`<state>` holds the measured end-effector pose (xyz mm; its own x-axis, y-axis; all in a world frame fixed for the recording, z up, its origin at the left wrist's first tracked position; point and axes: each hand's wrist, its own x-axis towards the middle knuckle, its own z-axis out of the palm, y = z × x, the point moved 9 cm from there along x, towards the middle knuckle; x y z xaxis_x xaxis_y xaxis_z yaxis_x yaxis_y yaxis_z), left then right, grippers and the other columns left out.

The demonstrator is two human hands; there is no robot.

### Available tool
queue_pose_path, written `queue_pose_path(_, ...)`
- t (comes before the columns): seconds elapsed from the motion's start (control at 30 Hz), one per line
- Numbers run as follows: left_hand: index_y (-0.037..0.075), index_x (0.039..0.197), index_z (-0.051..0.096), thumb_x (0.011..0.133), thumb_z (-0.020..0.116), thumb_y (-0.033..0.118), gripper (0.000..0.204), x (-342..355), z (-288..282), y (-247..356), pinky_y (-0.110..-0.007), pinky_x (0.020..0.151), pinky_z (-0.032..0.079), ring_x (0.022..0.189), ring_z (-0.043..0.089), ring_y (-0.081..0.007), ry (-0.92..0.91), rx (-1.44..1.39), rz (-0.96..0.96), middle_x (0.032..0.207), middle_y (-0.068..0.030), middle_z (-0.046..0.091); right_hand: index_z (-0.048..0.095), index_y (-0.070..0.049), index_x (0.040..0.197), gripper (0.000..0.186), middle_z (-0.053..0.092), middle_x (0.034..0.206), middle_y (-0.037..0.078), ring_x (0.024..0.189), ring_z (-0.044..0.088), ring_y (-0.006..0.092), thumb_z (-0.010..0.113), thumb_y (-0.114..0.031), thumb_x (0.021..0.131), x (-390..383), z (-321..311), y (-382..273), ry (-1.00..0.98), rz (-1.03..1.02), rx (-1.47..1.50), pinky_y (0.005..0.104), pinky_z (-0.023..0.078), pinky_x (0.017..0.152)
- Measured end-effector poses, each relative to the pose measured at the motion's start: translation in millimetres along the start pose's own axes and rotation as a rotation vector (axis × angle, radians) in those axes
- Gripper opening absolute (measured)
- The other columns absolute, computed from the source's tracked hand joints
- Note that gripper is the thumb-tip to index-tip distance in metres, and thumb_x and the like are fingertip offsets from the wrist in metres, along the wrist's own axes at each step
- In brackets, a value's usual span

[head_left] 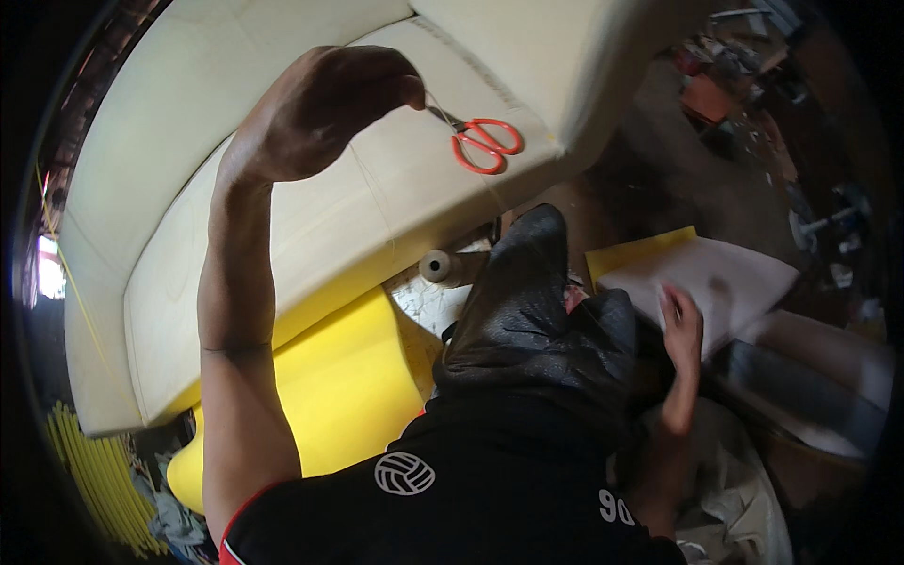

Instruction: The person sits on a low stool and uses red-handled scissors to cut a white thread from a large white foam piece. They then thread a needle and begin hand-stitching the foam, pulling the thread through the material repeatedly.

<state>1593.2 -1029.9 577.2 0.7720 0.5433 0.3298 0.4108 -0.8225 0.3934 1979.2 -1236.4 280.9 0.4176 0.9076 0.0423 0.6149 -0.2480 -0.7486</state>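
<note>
My left hand (344, 104) is raised over a cream upholstered sofa (325, 226). Its thumb and fingers are pinched together on a thin pale thread (368, 184), which hangs loosely in front of the seat. Just right of those fingertips, scissors (468, 127) with orange-red handles lie on the sofa seat. My right hand (683, 325) is low on the right, near a pale sheet (720, 282). Its fingers are drawn together; whatever may be between them is too small to make out.
A cone of thread (436, 266) stands below the sofa's front edge, beside my dark-trousered leg (527, 311). Bright yellow sheet material (344, 372) spreads under the sofa front. Another yellow piece (640, 252) lies under the pale sheet. Assorted clutter (734, 104) fills the far right.
</note>
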Motion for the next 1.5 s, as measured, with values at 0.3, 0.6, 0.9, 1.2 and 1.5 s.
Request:
queue_pose_path(0.3,0.0,0.091,0.068,0.097,0.059,0.032,0.034,56,34,53,-0.025,0.054,0.046,0.059,0.055,-0.0088,-0.167,-0.532,0.024,0.073,-0.0049,0.064,0.057,0.004,0.116,0.037,0.066,0.092,0.008,0.082,0.064,0.0123,0.06,-0.028,0.098,23,6,-334,-0.327,-0.608,0.823,0.0246,0.051,0.073)
queue_pose_path(0.6,-0.001,0.09,0.06,0.098,0.054,0.027,0.029,26,67,-5,-0.04,0.08,0.055,0.068,0.067,-0.0235,-0.182,-1.263,-0.104,0.075,-0.0121,0.065,0.059,-0.003,0.102,0.019,0.05,0.073,0.0,0.057,0.045,0.0065,0.054,-0.021,0.1,21,-100,-204,0.114,-0.292,0.819,0.0213,0.033,0.043)
queue_pose_path(0.9,0.001,0.096,0.066,0.093,0.058,0.021,0.022,33,84,-25,-0.044,0.095,0.052,0.09,0.07,-0.029,0.057,-1.891,-0.007,0.086,-0.0109,0.072,0.061,-0.006,0.103,0.019,0.044,0.069,-0.005,0.058,0.039,0.0026,0.058,-0.024,0.097,1,-167,-56,0.486,0.067,0.663,0.0173,0.026,0.046)
queue_pose_path(1.2,0.005,0.096,0.067,0.095,0.056,0.019,0.018,28,75,-46,-0.041,0.097,0.048,0.091,0.069,-0.0248,0.307,-2.026,-0.086,0.09,-0.0072,0.073,0.059,-0.005,0.108,0.027,0.043,0.071,-0.006,0.06,0.039,0.0023,0.052,-0.031,0.101,-3,-165,20,0.564,0.143,0.527,0.0171,0.027,0.05)
queue_pose_path(1.5,0.009,0.096,0.068,0.093,0.058,0.019,0.015,13,93,-61,-0.042,0.103,0.044,0.099,0.066,-0.0246,0.456,-2.077,-0.263,0.096,-0.0058,0.073,0.06,-0.004,0.107,0.026,0.042,0.07,-0.005,0.061,0.039,0.0035,0.052,-0.028,0.101,3,-178,65,0.601,0.098,0.466,0.0185,0.028,0.052)
